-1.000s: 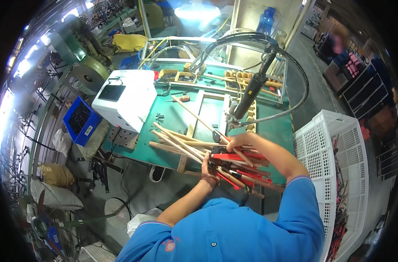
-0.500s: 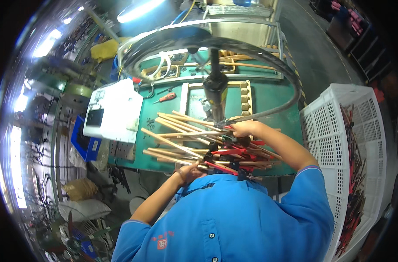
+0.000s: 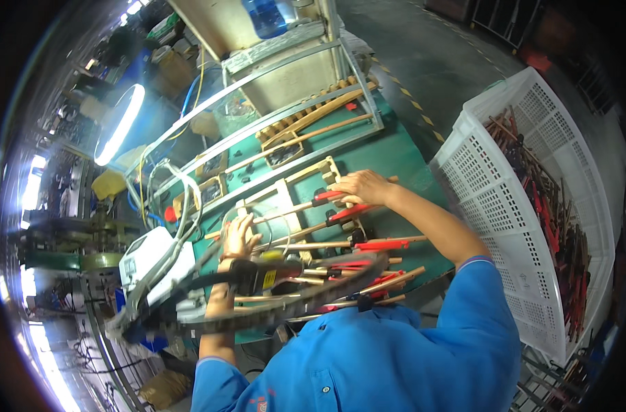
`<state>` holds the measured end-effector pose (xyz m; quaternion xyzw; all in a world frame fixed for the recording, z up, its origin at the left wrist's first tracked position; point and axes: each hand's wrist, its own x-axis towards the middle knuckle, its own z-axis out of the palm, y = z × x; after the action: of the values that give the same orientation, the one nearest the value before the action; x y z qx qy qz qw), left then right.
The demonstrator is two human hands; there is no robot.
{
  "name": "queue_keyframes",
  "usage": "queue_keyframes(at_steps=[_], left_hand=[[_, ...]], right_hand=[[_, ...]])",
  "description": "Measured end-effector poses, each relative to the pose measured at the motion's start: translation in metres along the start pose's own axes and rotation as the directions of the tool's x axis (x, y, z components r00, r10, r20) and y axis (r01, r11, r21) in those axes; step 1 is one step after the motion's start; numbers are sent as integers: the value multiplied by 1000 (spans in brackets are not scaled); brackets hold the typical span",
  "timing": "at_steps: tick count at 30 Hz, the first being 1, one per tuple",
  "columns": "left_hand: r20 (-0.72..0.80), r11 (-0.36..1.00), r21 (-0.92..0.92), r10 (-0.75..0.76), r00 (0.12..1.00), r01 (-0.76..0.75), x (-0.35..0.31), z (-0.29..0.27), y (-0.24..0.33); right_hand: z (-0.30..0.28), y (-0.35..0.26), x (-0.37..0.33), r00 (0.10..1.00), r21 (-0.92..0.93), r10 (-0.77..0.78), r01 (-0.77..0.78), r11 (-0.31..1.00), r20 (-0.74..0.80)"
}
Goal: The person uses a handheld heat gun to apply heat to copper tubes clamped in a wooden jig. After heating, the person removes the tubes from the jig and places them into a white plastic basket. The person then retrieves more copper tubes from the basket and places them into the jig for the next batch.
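Note:
My right hand [image 3: 362, 187] is closed round the right part of a wooden stick with a red and black fitting [image 3: 326, 197], over the pale wooden frame [image 3: 296, 218]. That stick's left end comes close to my left hand [image 3: 238, 237], whose fingers are apart beside the frame's left side. More wooden sticks with red clips [image 3: 385, 245] lie on the green bench between my hands and my body. A black hanging power screwdriver [image 3: 254, 276] and its thick cable cross in front of my left forearm and hide some of the sticks.
A tall white perforated crate [image 3: 495, 185] full of red and black fitted sticks stands to the right. Behind the frame runs a metal rail [image 3: 258, 180], with small parts boxes [image 3: 285, 152]. A white machine [image 3: 155, 257] sits left, and a bright lamp [image 3: 120, 125] hangs far left.
Both hands have moved away from my body, from the stick pile to the wooden frame. The hanging screwdriver and cable now appear lower and left. The whole view has turned.

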<state>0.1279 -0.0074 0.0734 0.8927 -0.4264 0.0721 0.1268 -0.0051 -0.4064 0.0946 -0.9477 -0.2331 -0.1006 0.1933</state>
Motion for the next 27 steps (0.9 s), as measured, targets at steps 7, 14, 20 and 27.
queue_keyframes(at_steps=[7,14,20,27], left_hand=[[-74,991,-132,18,997,-27,78,80,-47],[100,971,9,-240,966,241,85,113,-50],[122,974,12,-228,966,228,93,99,-43],[127,937,134,-340,932,323,92,100,-31]], right_hand=[[11,81,29,988,-35,153,-152,988,4],[35,123,52,892,-89,345,-333,939,292],[70,133,38,939,-141,289,-265,954,186],[71,103,35,922,-339,377,-329,881,86]])
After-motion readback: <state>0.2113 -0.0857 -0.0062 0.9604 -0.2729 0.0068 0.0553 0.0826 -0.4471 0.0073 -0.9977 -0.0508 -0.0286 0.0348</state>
